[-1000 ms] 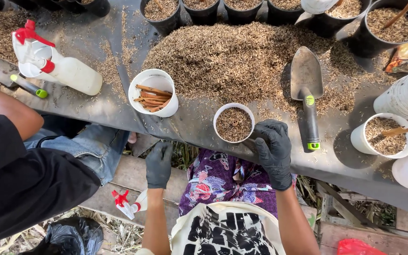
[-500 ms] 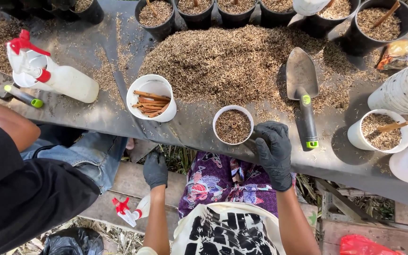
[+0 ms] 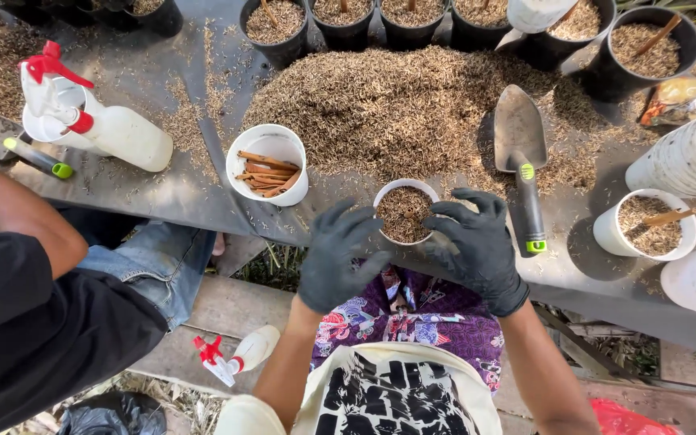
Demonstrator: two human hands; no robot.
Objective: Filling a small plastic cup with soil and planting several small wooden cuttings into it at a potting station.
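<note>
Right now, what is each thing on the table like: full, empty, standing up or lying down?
Small white cup: upright, filled with husk mix, both gloved hands around it.
Left hand: black glove, fingers spread at the cup.
Right hand: black glove, fingers spread at the cup.
White cup of brown sticks: upright, partly full.
Trowel: lying flat.
Spray bottle: lying on its side.

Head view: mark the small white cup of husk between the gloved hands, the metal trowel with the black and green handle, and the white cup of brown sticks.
Small white cup of husk (image 3: 403, 214), head view, on the husk fill.
Metal trowel with black and green handle (image 3: 519, 129), head view, on the blade.
White cup of brown sticks (image 3: 283, 147), head view, on the inner wall.
</note>
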